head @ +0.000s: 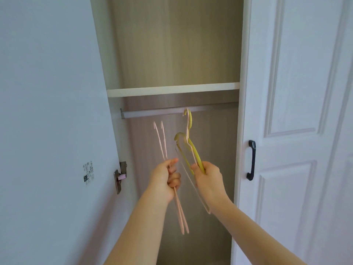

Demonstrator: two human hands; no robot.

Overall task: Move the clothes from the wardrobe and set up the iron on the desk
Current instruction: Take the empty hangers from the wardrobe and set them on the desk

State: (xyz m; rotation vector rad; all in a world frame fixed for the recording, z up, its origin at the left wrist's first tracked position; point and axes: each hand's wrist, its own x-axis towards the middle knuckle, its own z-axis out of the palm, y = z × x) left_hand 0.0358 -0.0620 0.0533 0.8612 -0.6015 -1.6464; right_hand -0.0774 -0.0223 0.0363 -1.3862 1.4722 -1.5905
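Gripping pink hangers (162, 142) in the left hand (165, 180) and yellow ones (193, 150) in the right hand (209, 178) below the rail (152, 113), with no clothes visible, they may tangle or snag.

Pale pink on the two thin hangers (161, 142) at 9 o'clock of the yellow hanger (193, 150); more pink in the hanger (189, 119) hooked with it. White on the wardrobe doors (298, 111) and shelf edge (172, 89). Beige wood grain on the wardrobe back panel (172, 44). Silver-grey on the rail (152, 112), black on the door handle (251, 160) at 3 o'clock.
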